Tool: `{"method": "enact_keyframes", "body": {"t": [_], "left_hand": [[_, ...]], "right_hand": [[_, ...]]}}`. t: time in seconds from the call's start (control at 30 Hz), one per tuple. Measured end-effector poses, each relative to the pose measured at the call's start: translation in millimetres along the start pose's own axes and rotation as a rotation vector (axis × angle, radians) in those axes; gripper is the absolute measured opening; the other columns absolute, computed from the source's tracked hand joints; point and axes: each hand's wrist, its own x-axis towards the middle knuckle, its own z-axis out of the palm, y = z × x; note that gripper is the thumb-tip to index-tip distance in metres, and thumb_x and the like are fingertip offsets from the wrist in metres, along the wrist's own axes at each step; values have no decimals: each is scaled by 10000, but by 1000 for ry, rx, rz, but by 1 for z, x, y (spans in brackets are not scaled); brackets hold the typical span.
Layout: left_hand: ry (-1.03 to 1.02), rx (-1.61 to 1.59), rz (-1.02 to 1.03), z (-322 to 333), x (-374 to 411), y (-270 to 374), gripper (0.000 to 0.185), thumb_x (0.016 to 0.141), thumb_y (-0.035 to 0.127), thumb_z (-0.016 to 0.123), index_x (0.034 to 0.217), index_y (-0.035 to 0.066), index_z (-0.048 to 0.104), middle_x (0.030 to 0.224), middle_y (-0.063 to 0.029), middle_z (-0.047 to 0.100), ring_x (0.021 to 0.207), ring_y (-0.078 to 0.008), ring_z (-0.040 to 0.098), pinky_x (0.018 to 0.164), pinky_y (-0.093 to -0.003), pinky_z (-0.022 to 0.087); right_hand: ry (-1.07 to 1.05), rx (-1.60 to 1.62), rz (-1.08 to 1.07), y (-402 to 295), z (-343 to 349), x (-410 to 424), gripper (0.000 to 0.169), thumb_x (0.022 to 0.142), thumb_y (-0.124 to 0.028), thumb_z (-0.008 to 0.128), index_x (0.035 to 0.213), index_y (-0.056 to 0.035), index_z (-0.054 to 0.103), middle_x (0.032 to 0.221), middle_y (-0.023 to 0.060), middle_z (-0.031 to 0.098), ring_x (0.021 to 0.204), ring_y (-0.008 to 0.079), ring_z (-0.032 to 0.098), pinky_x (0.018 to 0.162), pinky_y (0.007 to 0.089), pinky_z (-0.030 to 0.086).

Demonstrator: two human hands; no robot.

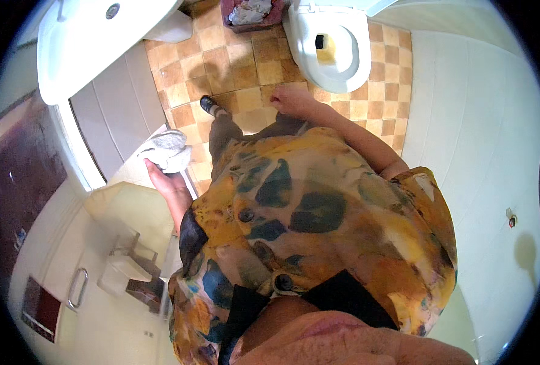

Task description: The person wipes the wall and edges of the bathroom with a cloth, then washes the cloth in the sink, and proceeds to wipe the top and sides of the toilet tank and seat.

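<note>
On the left side, my left hand [166,180] grips a crumpled white cloth [166,148] with grey edges, its thumb against the cloth's lower left side. The cloth is raised clear of the floor. My right hand [293,101] is in front of my body with its fingers curled in, and nothing shows in it. Nearest to that hand stands a white toilet [366,57], its seat down and its bowl uncovered. Yellowish colour shows inside the bowl. The inside of my right palm is hidden.
A white washbasin [101,41] with a drain juts out at upper left. A dark red bin [238,28] holding crumpled white waste stands beside the toilet. Checkered tiles [251,98] cover the floor. At right is a pale wall [457,105]; a metal handle [77,289] shows at lower left.
</note>
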Motion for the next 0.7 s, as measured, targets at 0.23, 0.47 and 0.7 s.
{"method": "enact_keyframes", "body": {"t": [0.23,0.47,0.7], "left_hand": [[-103,112,30,27,100,76,505,1081,351,447,1410,-31,452,1368,-174,572,1249,-294,575,1068,-456,469],[-390,231,321,82,156,146,512,1058,311,523,1408,-53,439,1374,-197,553,1236,-310,584,1023,-434,515],[-334,249,374,129,166,142,581,1055,289,524,1481,-57,332,1451,-210,476,1281,-321,541,1078,-451,464]], "right_hand": [[6,112,73,-58,25,59,256,899,-230,531,1000,-76,708,1014,164,716,980,378,672,846,496,536],[438,217,159,-67,10,66,248,913,-240,563,971,-54,716,987,169,697,979,374,664,858,464,533],[933,118,530,16,-119,69,212,939,-243,614,914,-49,695,929,191,689,842,390,676,745,477,536]]}}
